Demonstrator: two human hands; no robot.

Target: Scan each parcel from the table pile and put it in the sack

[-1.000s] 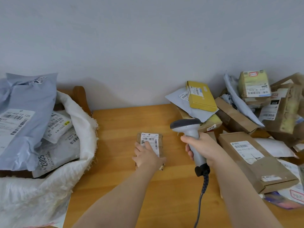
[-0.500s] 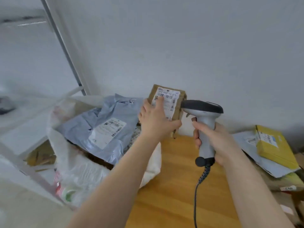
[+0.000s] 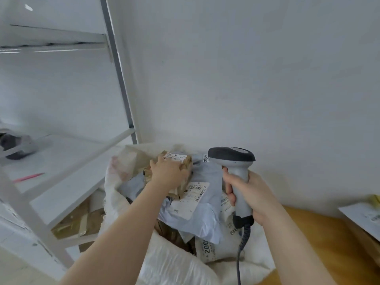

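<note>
Sack (image 3: 176, 262): white woven, mouth open, standing between a white shelf rack (image 3: 67, 161) and the tabletop (image 3: 308, 243).

Contents:
- a grey-blue mailer (image 3: 207, 223), label up;
- a white mailer (image 3: 220, 249) against the near-right wall;
- dark brown packages (image 3: 174, 235) beneath.

Small brown parcel (image 3: 186, 161): at the far side of the sack's mouth, on top of the grey-blue mailer, white label up. The left hand (image 3: 167, 171) lay over it, fingers curled round its edges.

Scanner (image 3: 236, 161): upright above the sack, its handle wrapped by the fingers of the right hand (image 3: 253, 194), cord hanging down.
</note>
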